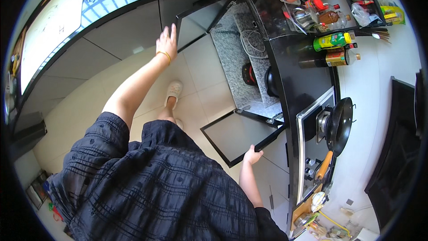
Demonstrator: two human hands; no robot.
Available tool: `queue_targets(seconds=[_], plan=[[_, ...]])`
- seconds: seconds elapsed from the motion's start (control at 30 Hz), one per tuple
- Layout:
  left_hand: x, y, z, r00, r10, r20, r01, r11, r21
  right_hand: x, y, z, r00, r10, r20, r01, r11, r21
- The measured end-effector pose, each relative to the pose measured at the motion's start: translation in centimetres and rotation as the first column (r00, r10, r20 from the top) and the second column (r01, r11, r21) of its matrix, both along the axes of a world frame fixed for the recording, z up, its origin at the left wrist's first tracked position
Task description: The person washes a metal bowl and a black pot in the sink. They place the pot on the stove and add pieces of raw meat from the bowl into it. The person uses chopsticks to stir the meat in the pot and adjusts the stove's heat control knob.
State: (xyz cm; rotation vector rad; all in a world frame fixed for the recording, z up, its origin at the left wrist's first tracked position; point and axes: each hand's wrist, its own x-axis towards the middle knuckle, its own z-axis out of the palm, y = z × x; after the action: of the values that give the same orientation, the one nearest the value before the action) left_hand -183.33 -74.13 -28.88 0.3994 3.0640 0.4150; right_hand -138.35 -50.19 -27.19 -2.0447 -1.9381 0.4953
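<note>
Two framed doors of a low cabinet stand swung out from the counter. My left hand (167,42), with a yellow band on its wrist, rests against the outer edge of the far cabinet door (194,24), fingers stretched out. My right hand (253,155) is closed round the top edge of the near cabinet door (240,136). Between the doors, the grey speckled cabinet shelf (249,58) shows. A coiled pale cable (254,44), a black and red round object (248,74) and a dark pan (270,82) are inside, the pan partly hidden by the counter.
Above the cabinet runs a black countertop (290,78) with bottles (330,41) lying in view. A wok (341,125) with a wooden handle sits on the gas stove (312,129). Below are floor tiles (200,62) and my pale clog (174,89).
</note>
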Motion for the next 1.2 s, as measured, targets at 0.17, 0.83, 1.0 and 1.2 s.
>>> queue_targets(seconds=[0.17,0.83,1.0,1.2], plan=[[8.2,-0.7,1.5,0.947,-0.116,0.300,0.124,0.992,-0.006,0.1,0.2,0.5,0.998,0.016,0.054,-0.014,0.999,-0.035],[9.7,-0.6,-3.2,0.565,-0.433,0.703,0.520,0.848,0.104,-13.2,0.4,-5.6,0.915,0.154,-0.373,-0.200,0.976,-0.089],[5.1,0.4,-6.7,0.525,-0.435,0.731,0.578,0.813,0.069,-16.4,5.0,-11.1,0.885,-0.109,-0.453,-0.023,0.961,-0.276],[1.8,4.0,-8.9,0.576,-0.519,0.632,0.550,0.818,0.172,-18.7,10.0,-11.9,0.796,-0.407,-0.449,0.152,0.851,-0.502]])
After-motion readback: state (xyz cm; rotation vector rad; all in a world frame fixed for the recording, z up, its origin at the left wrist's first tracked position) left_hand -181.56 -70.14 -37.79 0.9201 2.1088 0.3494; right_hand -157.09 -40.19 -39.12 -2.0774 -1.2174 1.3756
